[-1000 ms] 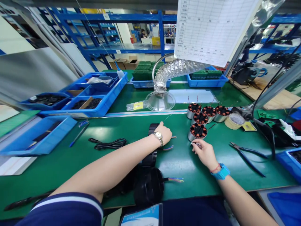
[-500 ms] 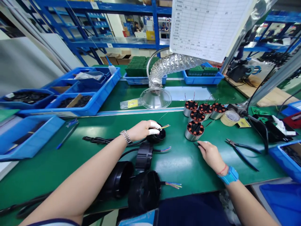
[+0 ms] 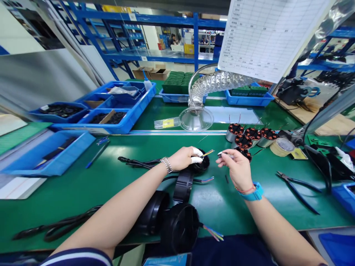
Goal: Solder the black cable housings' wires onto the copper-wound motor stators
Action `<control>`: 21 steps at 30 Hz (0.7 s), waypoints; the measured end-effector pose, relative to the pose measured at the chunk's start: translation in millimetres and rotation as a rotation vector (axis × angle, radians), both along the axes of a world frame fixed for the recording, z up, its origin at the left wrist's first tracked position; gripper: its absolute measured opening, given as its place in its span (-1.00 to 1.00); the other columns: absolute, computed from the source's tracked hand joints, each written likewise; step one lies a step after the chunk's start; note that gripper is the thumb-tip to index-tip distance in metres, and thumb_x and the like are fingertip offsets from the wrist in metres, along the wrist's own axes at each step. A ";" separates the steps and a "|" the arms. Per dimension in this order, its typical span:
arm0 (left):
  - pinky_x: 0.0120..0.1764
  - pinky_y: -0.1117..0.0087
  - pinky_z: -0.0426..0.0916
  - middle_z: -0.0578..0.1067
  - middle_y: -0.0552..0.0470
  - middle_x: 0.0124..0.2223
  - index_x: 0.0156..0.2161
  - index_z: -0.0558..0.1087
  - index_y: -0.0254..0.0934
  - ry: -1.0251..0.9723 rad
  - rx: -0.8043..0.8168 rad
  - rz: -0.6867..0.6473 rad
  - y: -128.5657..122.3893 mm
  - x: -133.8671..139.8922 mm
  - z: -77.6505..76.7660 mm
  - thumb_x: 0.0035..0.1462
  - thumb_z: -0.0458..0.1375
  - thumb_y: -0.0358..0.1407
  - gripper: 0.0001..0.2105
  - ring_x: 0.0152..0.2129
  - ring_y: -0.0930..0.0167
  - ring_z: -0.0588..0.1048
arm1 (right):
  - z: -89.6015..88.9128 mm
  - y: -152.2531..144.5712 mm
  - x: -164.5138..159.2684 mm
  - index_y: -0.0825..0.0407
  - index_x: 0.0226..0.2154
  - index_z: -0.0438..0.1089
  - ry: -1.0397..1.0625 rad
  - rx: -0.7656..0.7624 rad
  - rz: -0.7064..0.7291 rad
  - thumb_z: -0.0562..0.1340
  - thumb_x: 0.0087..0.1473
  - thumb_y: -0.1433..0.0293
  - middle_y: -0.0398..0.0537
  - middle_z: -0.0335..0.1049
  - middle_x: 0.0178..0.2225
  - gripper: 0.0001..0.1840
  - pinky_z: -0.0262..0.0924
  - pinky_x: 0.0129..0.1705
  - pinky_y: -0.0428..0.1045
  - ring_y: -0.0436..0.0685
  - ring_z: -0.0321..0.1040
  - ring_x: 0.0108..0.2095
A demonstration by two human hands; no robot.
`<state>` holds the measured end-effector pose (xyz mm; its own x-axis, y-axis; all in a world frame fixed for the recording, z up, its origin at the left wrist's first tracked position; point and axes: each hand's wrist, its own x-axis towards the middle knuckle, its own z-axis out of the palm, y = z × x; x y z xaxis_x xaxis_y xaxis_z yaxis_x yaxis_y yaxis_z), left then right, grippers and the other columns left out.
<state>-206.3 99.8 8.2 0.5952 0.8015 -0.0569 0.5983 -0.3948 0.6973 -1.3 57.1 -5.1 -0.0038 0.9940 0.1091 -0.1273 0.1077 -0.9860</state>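
Note:
My left hand (image 3: 186,158), with white finger cots, is closed on colourful wires (image 3: 208,153) at a round black housing (image 3: 204,165). The bare wire ends stick out past the fingertips. Facing them, my right hand (image 3: 235,164) pinches a small black piece between thumb and fingers; its exact kind is too small to tell. A similar short black piece (image 3: 226,179) lies on the table below that hand. Partly hidden behind my right hand is a copper-wound motor stator (image 3: 244,152). Nearer me are a black ring part (image 3: 183,186) and a larger black housing (image 3: 180,227) with wires.
More stators (image 3: 253,135) stand at the back right beside a tape roll (image 3: 282,147). Cutting pliers (image 3: 298,190) lie to the right. A funnel-shaped extraction hood (image 3: 196,120) hangs over the middle. Blue trays (image 3: 130,127) with black parts stand left, a pen (image 3: 97,155) near them.
My right hand has risen from the table and moved left to the wires, carrying a small black piece. My left hand keeps its grip on the wires. The view has shifted left.

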 end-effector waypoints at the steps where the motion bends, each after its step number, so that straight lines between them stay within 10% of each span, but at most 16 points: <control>1: -0.18 0.41 0.25 0.48 0.02 -0.25 -0.32 0.48 -0.29 0.003 0.016 -0.010 0.0 -0.3 -0.4 0.08 0.06 -0.24 -0.80 -0.28 0.37 0.42 | 0.7 3.1 -3.0 0.11 -0.35 0.33 0.022 0.009 0.002 0.24 -0.04 0.30 -0.11 0.43 -0.53 -0.78 0.28 -0.43 -0.07 -0.03 0.36 -0.55; 21: -0.23 0.46 0.24 0.49 0.03 -0.29 -0.33 0.48 -0.29 -0.003 0.044 -0.015 1.1 -1.2 -4.9 0.08 0.07 -0.26 -0.82 -0.33 0.41 0.42 | 10.5 8.7 -4.5 0.13 -0.40 0.36 -0.117 0.056 -0.033 0.27 -0.08 0.30 -0.09 0.43 -0.57 -0.79 0.28 -0.48 -0.08 -0.02 0.35 -0.60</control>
